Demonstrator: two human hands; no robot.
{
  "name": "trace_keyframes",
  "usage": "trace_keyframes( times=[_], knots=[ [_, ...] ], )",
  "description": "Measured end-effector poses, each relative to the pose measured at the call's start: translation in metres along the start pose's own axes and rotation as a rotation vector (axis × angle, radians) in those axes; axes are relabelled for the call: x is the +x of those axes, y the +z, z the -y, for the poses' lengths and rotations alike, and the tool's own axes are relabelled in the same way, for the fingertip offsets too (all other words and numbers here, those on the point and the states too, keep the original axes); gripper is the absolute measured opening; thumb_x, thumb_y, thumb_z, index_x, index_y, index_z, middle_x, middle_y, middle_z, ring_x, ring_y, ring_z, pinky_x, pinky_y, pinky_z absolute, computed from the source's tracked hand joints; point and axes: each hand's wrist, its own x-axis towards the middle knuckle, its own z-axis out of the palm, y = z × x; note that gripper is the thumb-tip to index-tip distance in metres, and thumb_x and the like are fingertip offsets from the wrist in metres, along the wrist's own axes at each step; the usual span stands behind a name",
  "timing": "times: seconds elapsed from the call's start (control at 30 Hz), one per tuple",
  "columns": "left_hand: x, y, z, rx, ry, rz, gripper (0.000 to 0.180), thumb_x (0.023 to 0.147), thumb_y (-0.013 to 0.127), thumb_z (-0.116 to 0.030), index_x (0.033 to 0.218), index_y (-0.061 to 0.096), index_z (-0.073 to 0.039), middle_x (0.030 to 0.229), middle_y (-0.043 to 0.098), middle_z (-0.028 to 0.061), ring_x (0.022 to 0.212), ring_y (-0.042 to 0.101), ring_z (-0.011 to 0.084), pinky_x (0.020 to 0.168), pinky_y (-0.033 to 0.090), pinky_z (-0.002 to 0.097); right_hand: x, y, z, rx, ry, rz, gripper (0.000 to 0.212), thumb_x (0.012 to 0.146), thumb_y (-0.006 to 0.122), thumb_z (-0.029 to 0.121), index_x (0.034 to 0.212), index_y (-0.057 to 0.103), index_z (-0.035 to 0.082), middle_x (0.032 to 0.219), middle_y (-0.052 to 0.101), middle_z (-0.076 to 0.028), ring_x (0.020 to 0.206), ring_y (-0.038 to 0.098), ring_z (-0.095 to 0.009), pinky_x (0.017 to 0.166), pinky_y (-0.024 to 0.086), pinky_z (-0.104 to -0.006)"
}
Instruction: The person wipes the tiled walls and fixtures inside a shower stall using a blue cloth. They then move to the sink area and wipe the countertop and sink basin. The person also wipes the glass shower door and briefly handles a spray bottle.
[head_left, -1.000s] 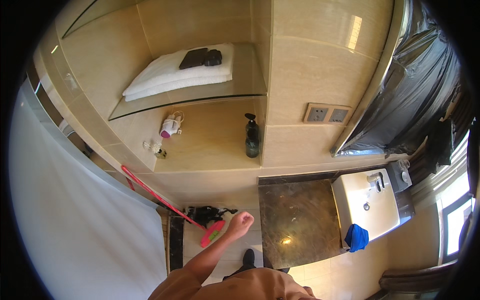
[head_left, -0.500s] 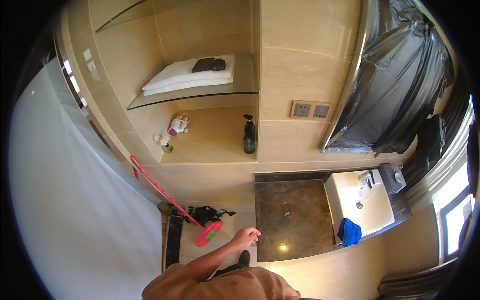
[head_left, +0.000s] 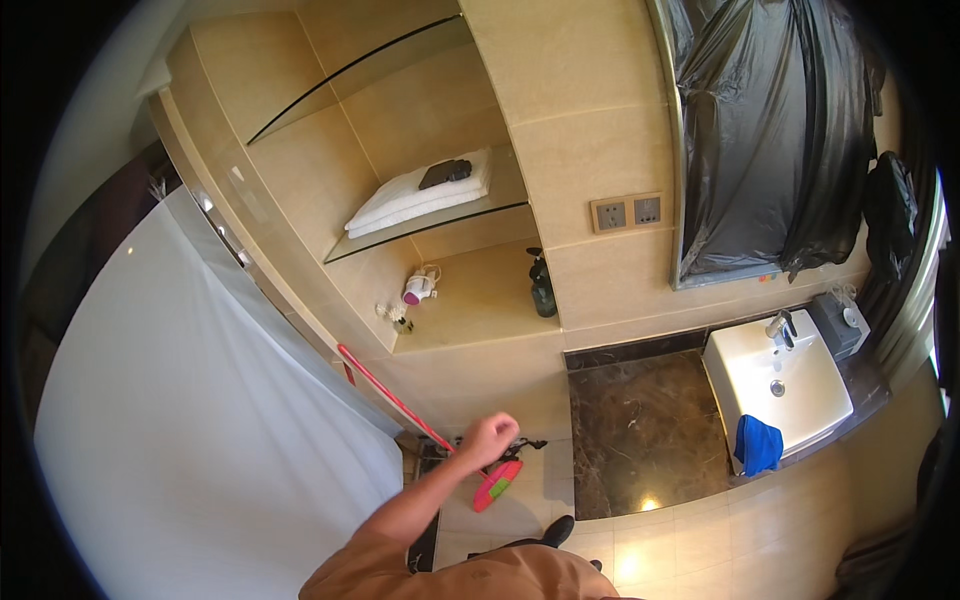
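Observation:
My left hand (head_left: 490, 438) is raised in front of my body with its fingers curled into a loose fist, and nothing shows in it. Behind it, a broom (head_left: 392, 396) with a red-pink handle leans against the wall. Its pink and green head (head_left: 496, 488) rests on the floor just below my hand, apart from it as far as I can see. A dark, crumpled thing (head_left: 528, 444) lies on the floor beyond, partly hidden by the hand. My right hand is out of the picture.
The dark stone counter (head_left: 640, 430) bears a white basin (head_left: 810, 400) with a blue cloth (head_left: 758, 445) over its corner. Wall shelves hold white towels (head_left: 415, 205), a hair dryer (head_left: 421, 285) and a dark pump bottle (head_left: 541, 285). A white sheet (head_left: 210, 410) hangs at left.
The view has turned left, so the shelves and counter sit further right. My left hand has risen and now overlaps the broom's lower handle.

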Motion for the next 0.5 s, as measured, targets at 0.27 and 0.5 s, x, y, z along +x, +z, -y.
trace_keyframes(
  times=[0.27,0.5],
  knots=[
    [0.146,-0.148,-0.051,0.358,0.401,-0.391,0.026,0.086,0.073,-0.016,0.108,0.066,-0.005,0.104,0.07,0.0146,0.099,0.066,0.0327,0.087,0.054,0.0431,-0.023,0.023,-0.026,-0.342,-0.406,-0.275,0.048,0.099,0.061,0.038,0.135,0.054,0.006,0.117,0.067,-0.015,0.099,0.067,-0.03,0.078,0.058,-0.0492],
    [0.271,-0.251,-0.093,0.494,0.619,-0.686,0.044,0.079,0.078,-0.012,0.119,0.06,-0.005,0.112,0.064,0.0171,0.108,0.059,0.0384,0.094,0.049,0.0479,-0.038,0.043,0.016,0.407,0.219,-0.122,0.044,0.104,0.054,0.039,0.132,0.055,0.006,0.116,0.067,-0.018,0.098,0.067,-0.034,0.075,0.058,-0.0525]
  ],
)
